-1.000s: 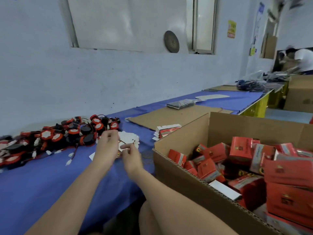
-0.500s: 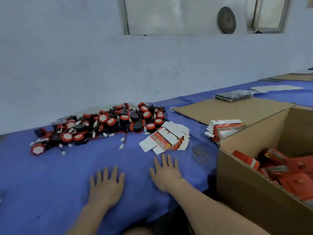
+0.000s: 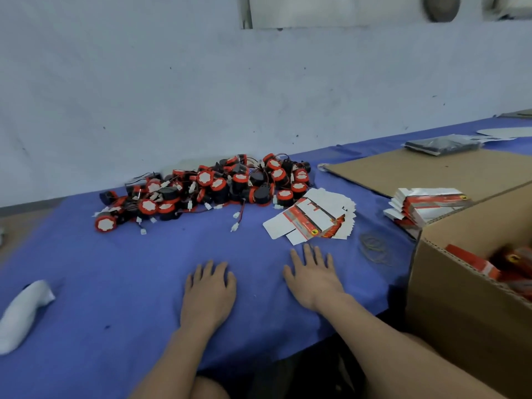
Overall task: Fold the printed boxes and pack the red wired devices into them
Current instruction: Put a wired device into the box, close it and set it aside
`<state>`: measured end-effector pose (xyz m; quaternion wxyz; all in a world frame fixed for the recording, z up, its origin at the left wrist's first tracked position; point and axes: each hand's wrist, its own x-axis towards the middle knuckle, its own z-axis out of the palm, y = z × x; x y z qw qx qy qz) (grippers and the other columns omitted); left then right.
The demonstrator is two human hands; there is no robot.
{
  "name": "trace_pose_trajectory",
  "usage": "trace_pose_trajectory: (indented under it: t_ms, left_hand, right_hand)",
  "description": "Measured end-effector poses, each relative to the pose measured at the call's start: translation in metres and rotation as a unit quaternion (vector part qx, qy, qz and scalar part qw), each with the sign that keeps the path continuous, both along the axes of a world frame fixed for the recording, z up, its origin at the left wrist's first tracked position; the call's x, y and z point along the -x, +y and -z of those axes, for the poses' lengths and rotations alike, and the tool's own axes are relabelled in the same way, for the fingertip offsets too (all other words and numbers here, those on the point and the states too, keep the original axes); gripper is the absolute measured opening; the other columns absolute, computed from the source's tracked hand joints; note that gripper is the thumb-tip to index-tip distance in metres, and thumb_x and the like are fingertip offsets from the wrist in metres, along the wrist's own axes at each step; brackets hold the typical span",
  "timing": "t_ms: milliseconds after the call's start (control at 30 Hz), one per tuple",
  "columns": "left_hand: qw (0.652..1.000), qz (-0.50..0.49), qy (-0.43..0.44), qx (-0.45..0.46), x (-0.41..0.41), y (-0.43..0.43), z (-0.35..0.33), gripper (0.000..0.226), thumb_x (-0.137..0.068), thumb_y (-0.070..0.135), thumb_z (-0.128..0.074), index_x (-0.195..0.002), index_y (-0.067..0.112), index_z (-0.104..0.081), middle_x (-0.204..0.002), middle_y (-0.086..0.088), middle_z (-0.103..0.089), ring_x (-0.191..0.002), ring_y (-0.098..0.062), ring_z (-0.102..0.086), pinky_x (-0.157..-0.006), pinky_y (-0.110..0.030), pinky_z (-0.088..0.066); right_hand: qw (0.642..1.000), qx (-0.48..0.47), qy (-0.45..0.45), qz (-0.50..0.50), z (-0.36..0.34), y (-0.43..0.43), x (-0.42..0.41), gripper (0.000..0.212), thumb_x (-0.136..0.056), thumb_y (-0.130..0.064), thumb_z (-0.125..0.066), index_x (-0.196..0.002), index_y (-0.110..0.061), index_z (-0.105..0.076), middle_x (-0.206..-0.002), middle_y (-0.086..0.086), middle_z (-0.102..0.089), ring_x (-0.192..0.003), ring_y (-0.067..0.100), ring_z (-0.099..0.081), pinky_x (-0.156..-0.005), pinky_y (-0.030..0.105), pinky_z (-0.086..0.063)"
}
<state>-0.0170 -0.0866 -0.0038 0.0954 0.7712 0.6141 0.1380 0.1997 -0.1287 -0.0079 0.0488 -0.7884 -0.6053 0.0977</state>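
Both hands, the left hand (image 3: 207,295) and right hand (image 3: 313,279), lie flat with fingers spread on the blue cloth surface (image 3: 115,283), holding nothing, so I think next is picking 1 flat red-and-white printed box (image 3: 312,218) beside the pile of red round wired devices (image 3: 207,188)

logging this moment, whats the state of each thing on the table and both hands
left hand: flat on cloth, empty
right hand: flat on cloth, empty
red wired devices: loose pile, unpacked
flat printed boxes: fanned, unfolded
second box stack: flat
carton: open, holding red boxes
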Motion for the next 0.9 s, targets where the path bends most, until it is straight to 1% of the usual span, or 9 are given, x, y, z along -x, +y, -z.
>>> trace_pose_trajectory:
  t_ms: [333,467,533,600,633,667,733,833,900]
  left_hand:
    - [0.999,-0.002,-0.022,-0.035,0.000,-0.006,-0.005,0.044,-0.105,0.031,-0.031,-0.147,0.025,-0.043,-0.158,0.002,-0.035,-0.146,-0.018,-0.025,-0.121,-0.035,-0.013]
    - [0.999,-0.003,-0.024,-0.041,0.000,-0.005,-0.004,0.042,-0.105,0.030,-0.031,-0.145,0.025,-0.044,-0.155,0.003,-0.037,-0.145,-0.017,-0.026,-0.120,-0.034,-0.015]
    - [0.999,-0.004,-0.028,-0.043,-0.001,-0.005,-0.003,0.042,-0.105,0.030,-0.031,-0.144,0.025,-0.045,-0.154,0.003,-0.038,-0.145,-0.017,-0.026,-0.120,-0.033,-0.015]
    - [0.999,-0.007,-0.031,-0.044,-0.002,-0.005,-0.003,0.043,-0.104,0.030,-0.031,-0.145,0.025,-0.044,-0.155,0.003,-0.037,-0.145,-0.017,-0.026,-0.121,-0.034,-0.015]
    - [0.999,-0.008,-0.030,-0.045,-0.002,-0.004,-0.002,0.043,-0.104,0.031,-0.031,-0.145,0.025,-0.044,-0.155,0.003,-0.037,-0.145,-0.018,-0.026,-0.121,-0.034,-0.015]
    - [0.999,-0.008,-0.027,-0.047,-0.002,-0.004,-0.002,0.043,-0.104,0.031,-0.031,-0.144,0.025,-0.044,-0.154,0.003,-0.038,-0.145,-0.018,-0.027,-0.121,-0.034,-0.016]
    - [0.998,-0.008,-0.024,-0.049,-0.002,-0.004,-0.002,0.042,-0.104,0.031,-0.031,-0.144,0.025,-0.044,-0.154,0.003,-0.038,-0.144,-0.018,-0.028,-0.121,-0.035,-0.016]
    - [0.998,-0.009,-0.028,-0.051,-0.001,-0.004,-0.001,0.041,-0.104,0.032,-0.031,-0.144,0.026,-0.043,-0.154,0.003,-0.037,-0.144,-0.018,-0.027,-0.121,-0.035,-0.016]
    - [0.998,-0.010,-0.029,-0.054,-0.002,-0.002,0.000,0.041,-0.104,0.033,-0.031,-0.143,0.027,-0.043,-0.154,0.003,-0.036,-0.144,-0.018,-0.027,-0.121,-0.036,-0.016]
  right_hand:
    - [1.000,-0.007,0.004,-0.001,-0.002,-0.003,0.001,0.062,-0.105,-0.050,-0.011,-0.161,-0.025,0.003,-0.168,0.007,0.010,-0.154,0.028,0.014,-0.121,0.049,0.011]
    - [1.000,-0.021,0.018,0.006,-0.006,-0.004,0.002,0.061,-0.106,-0.049,-0.016,-0.161,-0.025,-0.005,-0.169,0.006,0.003,-0.154,0.027,0.009,-0.122,0.048,0.008]
    - [0.999,-0.046,0.025,0.014,-0.007,-0.004,0.003,0.059,-0.106,-0.046,-0.022,-0.159,-0.023,-0.014,-0.168,0.007,-0.007,-0.154,0.027,-0.001,-0.123,0.048,0.001]
    - [0.995,-0.094,0.016,0.029,-0.008,0.001,0.001,0.054,-0.105,-0.042,-0.029,-0.154,-0.021,-0.024,-0.163,0.009,-0.021,-0.150,0.029,-0.017,-0.121,0.046,-0.012]
    - [0.993,-0.114,0.010,0.039,-0.010,0.005,-0.001,0.051,-0.105,-0.040,-0.032,-0.152,-0.021,-0.027,-0.160,0.010,-0.025,-0.147,0.030,-0.022,-0.120,0.045,-0.018]
    - [0.991,-0.127,0.003,0.050,-0.013,0.011,-0.003,0.050,-0.105,-0.038,-0.035,-0.151,-0.020,-0.028,-0.160,0.011,-0.025,-0.146,0.031,-0.024,-0.118,0.045,-0.021]
    - [0.987,-0.144,-0.013,0.068,-0.020,0.024,-0.007,0.051,-0.104,-0.033,-0.039,-0.152,-0.021,-0.028,-0.162,0.012,-0.021,-0.148,0.033,-0.021,-0.118,0.046,-0.023]
    - [0.986,-0.146,-0.020,0.074,-0.029,0.044,-0.011,0.059,-0.103,-0.025,-0.043,-0.157,-0.023,-0.019,-0.166,0.014,-0.008,-0.151,0.037,-0.012,-0.120,0.050,-0.020]
    - [0.989,-0.120,-0.061,0.055,-0.029,0.056,-0.016,0.061,-0.104,-0.024,-0.041,-0.158,-0.025,-0.012,-0.167,0.011,-0.003,-0.152,0.038,-0.007,-0.121,0.052,-0.014]
